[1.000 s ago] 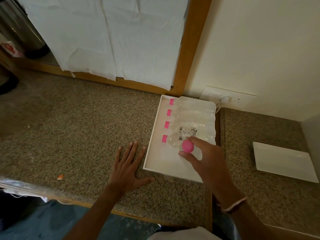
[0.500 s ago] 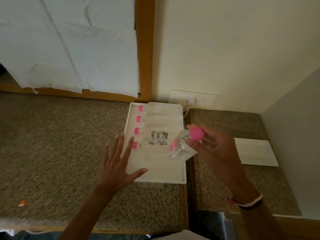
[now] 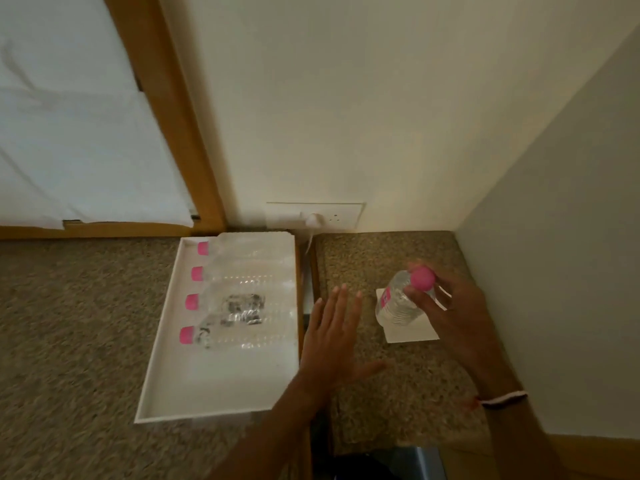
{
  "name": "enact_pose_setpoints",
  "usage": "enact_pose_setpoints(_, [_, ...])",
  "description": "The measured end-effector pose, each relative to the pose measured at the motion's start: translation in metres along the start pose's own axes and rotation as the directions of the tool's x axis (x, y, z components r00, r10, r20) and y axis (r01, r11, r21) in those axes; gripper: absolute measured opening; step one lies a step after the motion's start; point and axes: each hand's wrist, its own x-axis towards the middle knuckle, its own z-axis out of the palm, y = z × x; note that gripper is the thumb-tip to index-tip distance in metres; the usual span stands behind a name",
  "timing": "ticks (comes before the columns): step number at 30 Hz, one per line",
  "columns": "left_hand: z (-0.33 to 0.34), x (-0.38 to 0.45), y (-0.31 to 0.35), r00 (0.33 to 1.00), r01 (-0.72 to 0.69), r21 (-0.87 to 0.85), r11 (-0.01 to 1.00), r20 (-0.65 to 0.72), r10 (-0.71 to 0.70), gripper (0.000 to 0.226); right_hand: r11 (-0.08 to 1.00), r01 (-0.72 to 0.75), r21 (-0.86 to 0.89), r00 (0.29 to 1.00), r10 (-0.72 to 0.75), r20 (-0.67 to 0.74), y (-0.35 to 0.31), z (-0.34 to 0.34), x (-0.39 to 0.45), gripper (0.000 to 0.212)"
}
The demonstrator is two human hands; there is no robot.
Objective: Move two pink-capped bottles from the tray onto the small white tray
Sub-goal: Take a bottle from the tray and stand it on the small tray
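First placement under way: right hand (image 3: 450, 306) grips a pink-capped bottle (image 3: 398, 301) by its neck over the small white tray (image 3: 408, 332), perhaps touching down. Left hand (image 3: 334, 337) hovers spread, empty. Next: release upright.

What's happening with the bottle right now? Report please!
Right hand gripping pink-capped bottle over small white tray. Left hand open, empty. Four bottles remain in big tray. Nothing blocking.
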Motion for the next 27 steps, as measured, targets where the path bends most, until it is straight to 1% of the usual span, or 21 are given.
enact_pose_setpoints(4, [0.037, 0.034, 0.012, 0.989, 0.083, -0.022, 0.996, 0.122, -0.08, 0.123, 0.999, -0.037, -0.004, 0.999, 0.037, 0.019, 0.025, -0.02, 0.017, 0.044])
enact_pose_setpoints(7, [0.061, 0.044, 0.012, 0.979, 0.117, -0.011, 0.993, 0.167, -0.113, 0.121, 0.999, -0.049, 0.002, 0.998, 0.049, 0.035, 0.04, -0.025, 0.028, 0.043])
enact_pose_setpoints(9, [0.078, 0.047, 0.013, 0.975, 0.138, -0.005, 0.99, 0.176, -0.135, 0.121, 0.998, -0.056, 0.0, 0.997, 0.056, 0.049, 0.052, -0.028, 0.036, 0.042])
enact_pose_setpoints(12, [0.091, 0.048, 0.012, 0.98, 0.145, -0.011, 0.989, 0.139, -0.142, 0.12, 0.998, -0.065, -0.016, 0.993, 0.066, 0.093, 0.068, -0.029, 0.043, 0.048])
enact_pose_setpoints(18, [0.095, 0.049, 0.011, 0.985, 0.134, 0.008, 0.991, 0.107, -0.134, 0.121, 0.997, -0.08, 0.001, 0.981, 0.079, 0.177, 0.091, -0.031, 0.044, 0.045])
enact_pose_setpoints(24, [0.096, 0.049, 0.011, 0.988, 0.118, 0.016, 0.993, 0.095, -0.119, 0.119, 0.999, -0.048, -0.012, 0.983, 0.05, 0.178, 0.104, -0.03, 0.044, 0.043])
enact_pose_setpoints(27, [0.092, 0.049, 0.013, 0.986, 0.111, 0.044, 0.993, 0.124, -0.115, 0.119, 0.999, -0.046, -0.023, 0.987, 0.049, 0.154, 0.104, -0.029, 0.044, 0.045])
